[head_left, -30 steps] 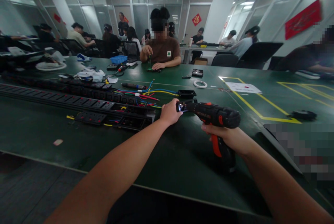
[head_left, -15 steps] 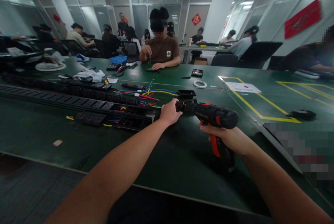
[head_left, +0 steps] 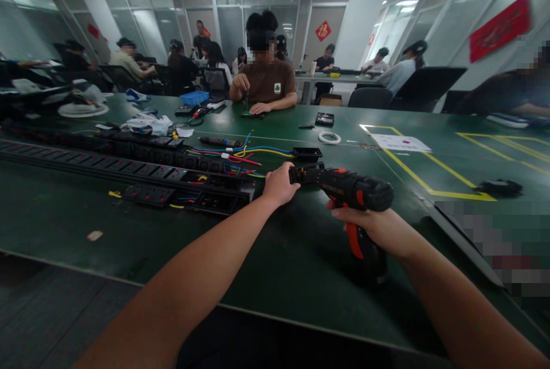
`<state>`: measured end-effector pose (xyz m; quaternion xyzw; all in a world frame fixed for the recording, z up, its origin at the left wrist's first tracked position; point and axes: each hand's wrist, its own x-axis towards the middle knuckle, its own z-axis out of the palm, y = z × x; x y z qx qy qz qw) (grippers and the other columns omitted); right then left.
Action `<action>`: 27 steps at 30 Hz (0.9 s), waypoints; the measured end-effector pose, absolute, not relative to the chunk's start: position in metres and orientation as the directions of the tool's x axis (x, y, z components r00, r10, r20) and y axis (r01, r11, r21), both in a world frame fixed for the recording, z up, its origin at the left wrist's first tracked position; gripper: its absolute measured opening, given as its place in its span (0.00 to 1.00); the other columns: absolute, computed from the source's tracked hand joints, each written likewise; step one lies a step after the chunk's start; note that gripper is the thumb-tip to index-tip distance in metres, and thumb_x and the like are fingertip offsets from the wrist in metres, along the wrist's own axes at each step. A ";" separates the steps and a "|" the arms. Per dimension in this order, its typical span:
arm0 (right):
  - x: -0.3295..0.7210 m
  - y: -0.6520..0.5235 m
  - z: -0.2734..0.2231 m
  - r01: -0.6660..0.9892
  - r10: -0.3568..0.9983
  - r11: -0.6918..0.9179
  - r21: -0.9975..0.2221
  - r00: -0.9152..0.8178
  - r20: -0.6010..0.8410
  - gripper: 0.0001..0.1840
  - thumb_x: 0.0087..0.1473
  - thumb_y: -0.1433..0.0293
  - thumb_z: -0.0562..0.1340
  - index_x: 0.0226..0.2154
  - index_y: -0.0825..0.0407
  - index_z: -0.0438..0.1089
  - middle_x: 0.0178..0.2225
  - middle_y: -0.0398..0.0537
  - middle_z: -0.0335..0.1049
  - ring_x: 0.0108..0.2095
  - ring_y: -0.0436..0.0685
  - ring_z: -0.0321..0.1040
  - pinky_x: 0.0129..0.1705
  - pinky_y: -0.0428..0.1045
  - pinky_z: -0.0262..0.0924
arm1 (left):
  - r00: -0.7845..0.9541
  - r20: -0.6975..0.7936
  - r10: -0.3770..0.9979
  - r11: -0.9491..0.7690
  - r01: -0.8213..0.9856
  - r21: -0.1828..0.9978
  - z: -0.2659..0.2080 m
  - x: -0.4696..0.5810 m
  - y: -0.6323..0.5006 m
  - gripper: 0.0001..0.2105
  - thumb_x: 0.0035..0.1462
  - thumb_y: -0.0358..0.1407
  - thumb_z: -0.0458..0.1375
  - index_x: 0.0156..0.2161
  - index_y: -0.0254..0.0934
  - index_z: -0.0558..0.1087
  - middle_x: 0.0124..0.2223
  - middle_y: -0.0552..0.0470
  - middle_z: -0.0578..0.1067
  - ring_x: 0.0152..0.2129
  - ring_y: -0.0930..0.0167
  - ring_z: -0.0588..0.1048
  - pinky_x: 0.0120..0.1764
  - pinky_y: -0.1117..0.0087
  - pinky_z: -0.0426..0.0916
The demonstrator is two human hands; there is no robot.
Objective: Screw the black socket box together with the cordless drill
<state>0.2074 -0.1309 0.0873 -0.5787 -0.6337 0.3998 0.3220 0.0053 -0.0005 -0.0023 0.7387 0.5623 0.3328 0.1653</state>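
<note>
My right hand [head_left: 378, 228] is wrapped round the grip of a black and orange cordless drill [head_left: 354, 188], whose nose points left. The tip of the drill meets a small black part [head_left: 296, 175] that my left hand [head_left: 280, 184] grips from the left side. Most of that part is hidden by my fingers, so its kind is unclear. Just beyond it lies a black rectangular housing [head_left: 307, 154] with blue, yellow and red wires [head_left: 262, 152] running left from it. To the left of my left hand stretches a long black socket strip [head_left: 129, 167], with an open wired end.
Across the green table [head_left: 275, 266] a person [head_left: 266, 82] works with a thin tool on a small green piece. A white ring [head_left: 329, 138], a printed sheet [head_left: 400, 144], a blue basket [head_left: 195, 98], plastic bags [head_left: 150, 124] and a black screwdriver-like tool [head_left: 220, 142] lie around.
Almost nothing differs. The drill and my right hand have shifted very slightly, while my left hand stays in place on the black part.
</note>
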 end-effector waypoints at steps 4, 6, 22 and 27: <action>0.208 -0.130 0.087 0.494 0.990 0.034 -0.869 -0.139 -0.040 0.15 0.44 0.57 0.69 0.34 0.48 0.78 0.31 0.45 0.76 0.31 0.60 0.71 0.36 0.54 0.66 | 0.144 0.297 0.944 -0.304 0.729 0.613 -0.002 0.006 -0.001 0.24 0.56 0.36 0.69 0.56 0.45 0.67 0.57 0.46 0.78 0.55 0.59 0.76 0.60 0.56 0.62; 0.210 -0.129 0.085 0.494 0.987 0.051 -0.868 -0.159 -0.032 0.14 0.45 0.57 0.69 0.33 0.48 0.77 0.30 0.45 0.75 0.31 0.60 0.71 0.35 0.54 0.66 | 0.146 0.294 0.945 -0.303 0.734 0.608 -0.003 0.006 0.000 0.24 0.56 0.36 0.69 0.56 0.45 0.67 0.57 0.47 0.78 0.55 0.59 0.76 0.60 0.57 0.62; 0.215 -0.125 0.078 0.463 0.987 0.026 -0.886 -0.152 -0.050 0.15 0.47 0.56 0.70 0.34 0.47 0.77 0.28 0.43 0.74 0.29 0.59 0.71 0.34 0.54 0.66 | 0.171 0.303 0.938 -0.325 0.737 0.592 -0.004 0.005 0.001 0.25 0.57 0.35 0.67 0.59 0.45 0.68 0.60 0.47 0.77 0.57 0.59 0.74 0.61 0.56 0.61; 0.216 -0.124 0.077 0.462 0.988 0.003 -0.887 -0.140 -0.070 0.16 0.46 0.56 0.70 0.35 0.47 0.76 0.28 0.42 0.74 0.29 0.59 0.70 0.33 0.54 0.66 | 0.173 0.317 0.933 -0.336 0.737 0.586 -0.007 0.005 0.003 0.26 0.57 0.35 0.67 0.59 0.44 0.68 0.59 0.47 0.77 0.57 0.58 0.74 0.61 0.55 0.62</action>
